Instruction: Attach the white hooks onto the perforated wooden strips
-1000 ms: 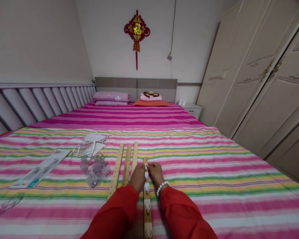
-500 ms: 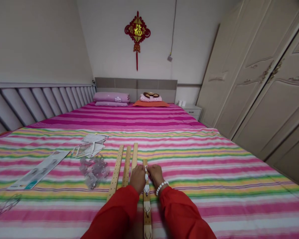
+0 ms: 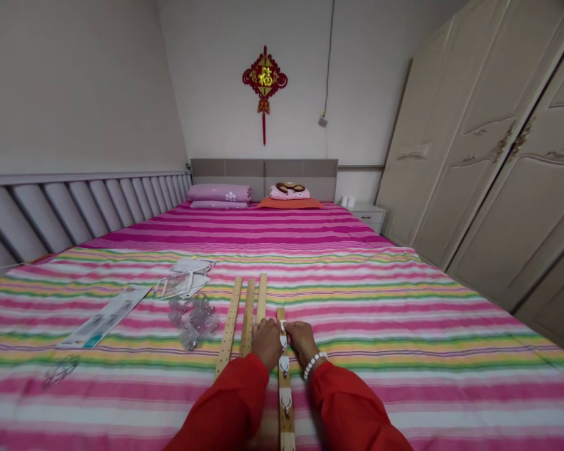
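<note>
A narrow wooden strip lies lengthwise in front of me, with several metal hooks on white backings fixed along it. Near its far end sits a white-backed hook. From the left, my left hand closes its fingers at this hook and the strip's edge. My right hand, with a white bead bracelet at the wrist, pinches at the same hook from the right. Fingertips partly cover the hook. Left of my hands lie more wooden strips with small holes, among them a perforated strip.
A heap of clear plastic pieces lies left of the strips, with flat packets beyond it. Further left are a long card and some thin loops. All rest on a striped bedspread; a wardrobe stands right.
My view has tilted and shifted slightly, so the scene sits lower and further right. Both hands stay at the far hook, with only small finger movement.
</note>
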{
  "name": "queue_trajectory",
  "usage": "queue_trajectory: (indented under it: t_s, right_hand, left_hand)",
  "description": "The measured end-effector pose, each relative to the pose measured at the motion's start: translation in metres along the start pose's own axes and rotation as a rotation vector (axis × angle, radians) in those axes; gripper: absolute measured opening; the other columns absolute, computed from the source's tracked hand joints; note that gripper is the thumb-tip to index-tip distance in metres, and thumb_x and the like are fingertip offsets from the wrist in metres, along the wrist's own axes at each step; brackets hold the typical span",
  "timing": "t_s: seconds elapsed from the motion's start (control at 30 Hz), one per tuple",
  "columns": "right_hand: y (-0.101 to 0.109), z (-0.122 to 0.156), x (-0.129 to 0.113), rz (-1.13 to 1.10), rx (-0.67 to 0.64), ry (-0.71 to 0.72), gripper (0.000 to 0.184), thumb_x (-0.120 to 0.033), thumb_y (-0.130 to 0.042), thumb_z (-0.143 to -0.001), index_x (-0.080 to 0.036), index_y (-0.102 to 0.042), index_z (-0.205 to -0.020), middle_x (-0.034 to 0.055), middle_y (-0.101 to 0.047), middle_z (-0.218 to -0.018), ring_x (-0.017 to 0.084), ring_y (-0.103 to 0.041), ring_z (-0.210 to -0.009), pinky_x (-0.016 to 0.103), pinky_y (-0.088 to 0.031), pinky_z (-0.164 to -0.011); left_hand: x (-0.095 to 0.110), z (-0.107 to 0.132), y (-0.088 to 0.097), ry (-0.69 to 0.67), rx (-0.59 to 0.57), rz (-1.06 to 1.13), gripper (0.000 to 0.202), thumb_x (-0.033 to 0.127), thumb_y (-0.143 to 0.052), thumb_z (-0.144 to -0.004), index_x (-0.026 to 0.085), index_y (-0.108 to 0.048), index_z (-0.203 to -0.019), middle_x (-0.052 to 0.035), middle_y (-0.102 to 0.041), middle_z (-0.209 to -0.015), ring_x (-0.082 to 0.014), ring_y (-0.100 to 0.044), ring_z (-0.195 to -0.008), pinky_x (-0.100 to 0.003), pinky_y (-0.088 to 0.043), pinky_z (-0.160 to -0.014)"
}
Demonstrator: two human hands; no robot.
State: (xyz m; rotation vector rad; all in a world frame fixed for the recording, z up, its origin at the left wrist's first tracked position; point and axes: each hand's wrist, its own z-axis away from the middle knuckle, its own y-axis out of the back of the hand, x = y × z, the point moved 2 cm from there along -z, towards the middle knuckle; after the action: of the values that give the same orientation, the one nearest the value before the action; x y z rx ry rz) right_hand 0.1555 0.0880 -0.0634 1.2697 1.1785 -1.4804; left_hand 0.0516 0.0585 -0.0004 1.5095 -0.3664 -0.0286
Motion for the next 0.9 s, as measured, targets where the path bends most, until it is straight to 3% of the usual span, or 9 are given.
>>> queue_trajectory:
  t_s: [0.17,0.27,0.4,0.53,0.73,0.83,0.9]
  right_hand:
    - [0.001,0.016,-0.007,-0.044,-0.009,-0.069,0.029,-0.034,-0.065,-0.063,-0.021,-0.050,-0.042,-0.0074,-0.041,-0.031,0.007,-0.030,-0.031,0.023,-0.019,-0.036]
    - [0.004,0.023,-0.011,-0.068,-0.031,-0.101,0.030,-0.043,-0.062,-0.066,-0.021,-0.051,-0.048,-0.0080,-0.041,-0.031,0.007,-0.025,-0.029,0.024,-0.016,-0.034]
    - [0.009,0.030,-0.011,-0.101,-0.048,-0.122,0.035,-0.050,-0.059,-0.069,-0.022,-0.048,-0.051,-0.0080,-0.042,-0.032,0.006,-0.024,-0.027,0.023,-0.013,-0.032]
    - [0.010,0.034,-0.009,-0.133,-0.030,-0.113,0.037,-0.051,-0.062,-0.068,-0.022,-0.045,-0.050,-0.0085,-0.040,-0.031,0.006,-0.024,-0.027,0.022,-0.013,-0.032]
    - [0.013,0.041,-0.008,-0.183,-0.021,-0.108,0.037,-0.053,-0.062,-0.066,-0.022,-0.046,-0.053,-0.0089,-0.041,-0.031,0.005,-0.023,-0.026,0.021,-0.012,-0.031]
    - [0.015,0.044,-0.007,-0.207,-0.025,-0.109,0.037,-0.052,-0.064,-0.064,-0.021,-0.047,-0.053,-0.0082,-0.043,-0.033,0.004,-0.023,-0.026,0.020,-0.012,-0.031]
    - [0.016,0.045,-0.006,-0.222,-0.026,-0.114,0.038,-0.052,-0.066,-0.063,-0.021,-0.047,-0.052,-0.0075,-0.044,-0.033,0.004,-0.023,-0.026,0.019,-0.011,-0.031]
  left_hand:
    - [-0.007,0.012,-0.002,-0.066,0.059,0.087,0.044,0.008,-0.041,-0.081,0.016,-0.060,-0.120,-0.0128,-0.063,-0.109,-0.0268,-0.052,-0.106,-0.039,-0.036,-0.089]
    - [-0.030,0.017,0.008,-0.099,0.212,0.215,0.036,0.013,-0.043,-0.083,0.019,-0.066,-0.110,-0.0096,-0.066,-0.107,-0.0229,-0.055,-0.104,-0.035,-0.039,-0.090]
    - [-0.088,0.029,0.031,0.146,0.435,0.233,0.030,0.021,-0.044,-0.085,0.015,-0.070,-0.097,-0.0091,-0.070,-0.095,-0.0206,-0.061,-0.090,-0.031,-0.044,-0.083]
    - [-0.132,0.042,0.043,0.330,0.450,0.023,0.028,0.023,-0.047,-0.083,0.015,-0.069,-0.098,-0.0097,-0.069,-0.098,-0.0231,-0.060,-0.096,-0.032,-0.043,-0.085]
    - [-0.135,0.048,0.042,0.370,0.386,-0.114,0.028,0.026,-0.046,-0.083,0.017,-0.072,-0.086,-0.0116,-0.068,-0.096,-0.0289,-0.057,-0.099,-0.037,-0.040,-0.080]
    - [-0.134,0.048,0.046,0.361,0.481,0.022,0.022,0.026,-0.051,-0.079,0.017,-0.071,-0.076,-0.0108,-0.070,-0.089,-0.0285,-0.059,-0.095,-0.037,-0.041,-0.078]
    - [-0.135,0.047,0.049,0.336,0.566,0.279,0.018,0.028,-0.056,-0.074,0.018,-0.070,-0.069,-0.0082,-0.070,-0.080,-0.0258,-0.061,-0.085,-0.034,-0.043,-0.074]
